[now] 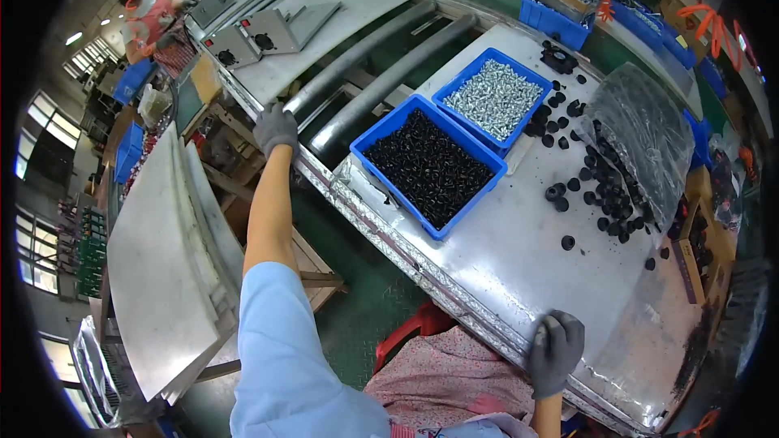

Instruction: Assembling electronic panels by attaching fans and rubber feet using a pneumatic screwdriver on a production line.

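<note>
My left hand (277, 128), in a grey glove, reaches out to the metal side rail (312, 164) of the roller conveyor, its fingers closed over the edge. Near me, my right hand (557, 351), gloved alike, rests at the front edge of the metal worktop (495, 264) with curled fingers; whatever they may hold is hidden. Between the hands stands a blue bin (438, 233) of small black screws (426, 164). Behind it sits a second blue bin (545, 81) with silver screws (497, 99). Black round knob-like parts (604, 203) lie loose to the right, beside a clear plastic bag (641, 130).
Bare steel rollers (365, 57) run past the bins. Metal boxes with fans (264, 36) stand farther along the line, near another person (146, 28). Large pale sheets (162, 268) lean at the left. A red stool (414, 331) is below the worktop. Orange coiled hoses (714, 24) hang at upper right.
</note>
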{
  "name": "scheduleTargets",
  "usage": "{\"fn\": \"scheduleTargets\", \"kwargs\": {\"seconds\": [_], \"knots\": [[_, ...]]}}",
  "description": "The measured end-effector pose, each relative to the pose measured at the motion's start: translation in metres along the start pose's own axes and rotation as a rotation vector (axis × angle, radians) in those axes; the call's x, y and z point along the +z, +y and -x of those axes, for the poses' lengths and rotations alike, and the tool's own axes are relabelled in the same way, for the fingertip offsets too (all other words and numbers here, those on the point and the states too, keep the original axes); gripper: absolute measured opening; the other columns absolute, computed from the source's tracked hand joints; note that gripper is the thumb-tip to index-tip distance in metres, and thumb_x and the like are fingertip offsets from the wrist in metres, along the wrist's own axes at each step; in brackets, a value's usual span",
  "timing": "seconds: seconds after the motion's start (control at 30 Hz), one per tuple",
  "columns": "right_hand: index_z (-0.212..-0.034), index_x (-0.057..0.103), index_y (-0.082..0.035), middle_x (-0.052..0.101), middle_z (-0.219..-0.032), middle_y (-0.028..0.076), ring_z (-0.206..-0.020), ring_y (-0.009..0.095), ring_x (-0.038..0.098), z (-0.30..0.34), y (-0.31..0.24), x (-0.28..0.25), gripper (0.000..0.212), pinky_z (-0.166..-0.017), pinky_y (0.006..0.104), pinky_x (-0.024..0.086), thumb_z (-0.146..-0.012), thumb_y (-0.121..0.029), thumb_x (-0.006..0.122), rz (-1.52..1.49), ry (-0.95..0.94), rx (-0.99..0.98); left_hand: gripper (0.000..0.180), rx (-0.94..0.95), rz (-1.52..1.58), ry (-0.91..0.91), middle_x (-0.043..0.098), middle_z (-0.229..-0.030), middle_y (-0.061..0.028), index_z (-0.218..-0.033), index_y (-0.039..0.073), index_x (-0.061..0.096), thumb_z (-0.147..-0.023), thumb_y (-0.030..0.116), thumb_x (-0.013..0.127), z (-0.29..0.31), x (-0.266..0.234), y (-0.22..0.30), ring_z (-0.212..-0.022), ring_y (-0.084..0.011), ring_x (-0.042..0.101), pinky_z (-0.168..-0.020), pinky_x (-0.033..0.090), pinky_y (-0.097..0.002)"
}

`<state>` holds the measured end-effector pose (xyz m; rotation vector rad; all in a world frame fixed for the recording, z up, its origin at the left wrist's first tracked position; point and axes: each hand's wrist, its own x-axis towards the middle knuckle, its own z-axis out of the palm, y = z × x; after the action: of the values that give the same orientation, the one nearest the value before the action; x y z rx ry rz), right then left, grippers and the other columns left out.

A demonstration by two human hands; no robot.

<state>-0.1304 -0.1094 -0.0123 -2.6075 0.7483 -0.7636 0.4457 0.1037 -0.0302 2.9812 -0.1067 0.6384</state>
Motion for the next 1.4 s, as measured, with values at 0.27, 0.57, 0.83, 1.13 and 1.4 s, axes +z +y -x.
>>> {"fn": "scheduleTargets", "kwargs": {"seconds": [0.27, 0.57, 0.83, 1.13, 1.4], "knots": [[-0.091, 0.058, -0.003, 0.059, -0.096, 0.013, -0.089, 0.033, 0.055, 0.004, 0.001, 0.000, 0.014, -0.080, 0.0439, 0.043, -0.078, -0.009, 0.057, -0.016, 0.058, -0.042, 0.033, 0.006, 0.123, 0.027, 0.056, -0.127, -0.0099, -0.113, 0.013, 0.064, -0.093, 0.032, 0.044, 0.039, 0.005, -0.003, -0.125, -0.0282, 0.046, -0.101, 0.040, -0.0404], [-0.090, 0.059, -0.004, 0.060, -0.096, 0.012, -0.089, 0.033, 0.055, 0.011, 0.007, 0.004, 0.014, -0.080, 0.0431, 0.043, -0.076, -0.008, 0.059, -0.043, 0.124, -0.102, 0.042, 0.275, 0.522, 0.072, 0.038, -0.144, -0.0189, -0.132, 0.011, 0.050, -0.093, 0.025, 0.047, 0.158, -0.016, -0.004, -0.135, -0.0407, 0.031, -0.113, 0.027, -0.0439], [-0.089, 0.061, -0.004, 0.060, -0.097, 0.013, -0.092, 0.034, 0.055, 0.018, 0.007, 0.006, 0.015, -0.081, 0.0437, 0.044, -0.075, -0.008, 0.060, -0.067, 0.114, -0.182, 0.040, 0.022, 1.064, -0.729, 0.063, -0.114, -0.0175, -0.130, 0.003, 0.054, -0.094, 0.021, 0.055, 0.347, -0.113, -0.053, -0.105, -0.0262, 0.061, -0.092, 0.048, -0.0333], [-0.091, 0.061, -0.004, 0.060, -0.099, 0.014, -0.093, 0.035, 0.055, 0.026, 0.016, 0.004, 0.016, -0.082, 0.0446, 0.045, -0.078, -0.012, 0.057, -0.044, 0.068, -0.205, 0.049, -0.596, 1.712, -0.522, 0.062, -0.083, -0.0028, -0.113, 0.005, 0.061, -0.095, 0.049, 0.050, 0.330, -0.220, -0.136, -0.069, -0.0119, 0.058, -0.057, 0.045, -0.0250], [-0.090, 0.061, -0.003, 0.060, -0.098, 0.015, -0.092, 0.035, 0.055, 0.023, 0.017, 0.004, 0.015, -0.082, 0.0440, 0.045, -0.077, -0.009, 0.059, -0.054, 0.099, -0.215, 0.054, -1.066, 2.061, -0.132, 0.057, -0.069, 0.0021, -0.102, 0.005, 0.063, -0.093, 0.056, 0.047, 0.327, -0.227, -0.188, -0.058, -0.0105, 0.050, -0.049, 0.036, -0.0233]]}}
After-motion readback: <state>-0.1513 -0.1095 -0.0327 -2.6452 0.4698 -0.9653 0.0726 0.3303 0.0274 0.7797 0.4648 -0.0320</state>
